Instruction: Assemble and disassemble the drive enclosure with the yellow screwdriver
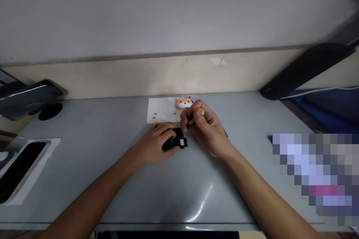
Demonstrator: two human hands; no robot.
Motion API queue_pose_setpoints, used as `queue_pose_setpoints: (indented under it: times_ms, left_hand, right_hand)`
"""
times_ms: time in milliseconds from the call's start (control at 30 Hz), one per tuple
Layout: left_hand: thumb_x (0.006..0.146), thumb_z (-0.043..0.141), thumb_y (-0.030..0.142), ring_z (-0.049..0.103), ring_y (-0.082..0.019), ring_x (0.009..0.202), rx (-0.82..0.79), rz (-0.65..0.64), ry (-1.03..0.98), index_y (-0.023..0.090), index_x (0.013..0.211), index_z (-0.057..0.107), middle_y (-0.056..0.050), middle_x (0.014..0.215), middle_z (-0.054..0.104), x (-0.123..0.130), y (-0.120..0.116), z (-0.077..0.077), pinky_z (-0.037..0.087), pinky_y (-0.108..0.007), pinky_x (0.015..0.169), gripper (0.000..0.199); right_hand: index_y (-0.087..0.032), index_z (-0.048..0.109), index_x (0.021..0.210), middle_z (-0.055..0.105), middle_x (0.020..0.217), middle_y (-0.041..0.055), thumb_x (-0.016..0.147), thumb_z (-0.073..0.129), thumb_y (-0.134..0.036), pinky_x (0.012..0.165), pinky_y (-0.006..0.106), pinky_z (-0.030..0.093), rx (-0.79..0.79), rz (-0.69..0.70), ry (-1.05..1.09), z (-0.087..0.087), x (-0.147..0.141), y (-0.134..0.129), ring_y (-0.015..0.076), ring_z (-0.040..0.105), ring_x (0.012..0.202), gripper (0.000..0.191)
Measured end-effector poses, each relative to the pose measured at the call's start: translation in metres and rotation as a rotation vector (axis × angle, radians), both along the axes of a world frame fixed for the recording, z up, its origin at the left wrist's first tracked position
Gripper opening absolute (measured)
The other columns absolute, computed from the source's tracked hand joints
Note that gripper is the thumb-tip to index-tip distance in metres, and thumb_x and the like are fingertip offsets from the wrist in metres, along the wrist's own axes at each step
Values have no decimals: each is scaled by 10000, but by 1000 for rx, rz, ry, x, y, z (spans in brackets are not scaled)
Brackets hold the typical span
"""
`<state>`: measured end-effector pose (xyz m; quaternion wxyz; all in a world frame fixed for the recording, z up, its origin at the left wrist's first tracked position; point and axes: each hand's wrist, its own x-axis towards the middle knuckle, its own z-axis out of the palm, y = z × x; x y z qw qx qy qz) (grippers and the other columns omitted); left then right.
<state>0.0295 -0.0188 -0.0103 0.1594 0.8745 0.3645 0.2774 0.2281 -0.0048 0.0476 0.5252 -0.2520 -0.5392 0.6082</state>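
A small black device (177, 141) with a white label and a bit of green lies on the grey table. My left hand (158, 142) is closed round its left side, holding it down. In my right hand (203, 125) is a yellow and black screwdriver (192, 121), pinched between thumb and fingers just above and right of the device. Its tip is too small and dark to make out. Behind the hands lies white paper (161, 106) with several tiny dark screws (154, 114) and an orange and white dog-face case (183, 103).
On the grey table (112, 186), a black phone-like object (22, 168) rests on white paper at the left. A dark screen (30, 97) on a round stand is behind it. A long black object (305, 69) leans at the back right. Pixelated patches cover the right edge.
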Motion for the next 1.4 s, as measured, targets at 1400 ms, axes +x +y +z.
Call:
queue_pose_setpoints:
  times_ms: [1400]
  left_hand:
    - [919, 695, 291, 603, -240, 1232, -11, 3, 27, 241, 1121, 639, -51, 1351, 646, 0, -1, 3, 447, -445, 1096, 215]
  right_hand:
    - [-271, 636, 1054, 467, 740, -20, 1008, 558, -501, 642, 303, 394, -14, -119, 66, -3, 2, 6, 141, 450, 661, 246]
